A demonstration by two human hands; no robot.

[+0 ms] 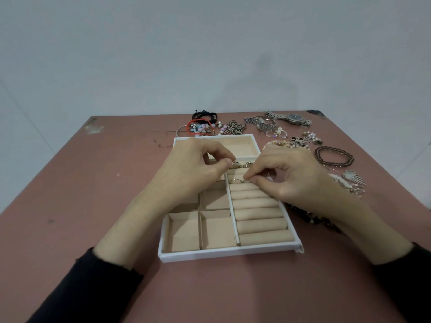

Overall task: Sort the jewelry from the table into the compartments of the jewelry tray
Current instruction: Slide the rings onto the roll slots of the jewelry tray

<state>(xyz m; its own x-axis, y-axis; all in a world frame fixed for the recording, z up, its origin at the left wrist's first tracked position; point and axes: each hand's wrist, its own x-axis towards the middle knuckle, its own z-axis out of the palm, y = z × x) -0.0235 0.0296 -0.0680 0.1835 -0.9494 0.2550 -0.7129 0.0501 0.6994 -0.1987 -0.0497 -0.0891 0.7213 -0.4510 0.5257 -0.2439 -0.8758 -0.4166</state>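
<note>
Beige ring rolls (pixel 256 202) | right hand (pixel 284 173) pinches ring (pixel 235 181) | left hand (pixel 193 169) fingertips pinched, hold unclear

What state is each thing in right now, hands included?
jewelry tray, on table, near square compartments empty
ring, in a roll slot, right hand pinches it
far rings, seated in the farthest roll slot
left hand, fingertips at far rings, grip unclear
watch, unsorted on table
brown bracelet, unsorted on table

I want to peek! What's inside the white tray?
Rings sit between the padded rolls; the two front square pockets look bare. The left grip hides the pockets beneath it.
</note>
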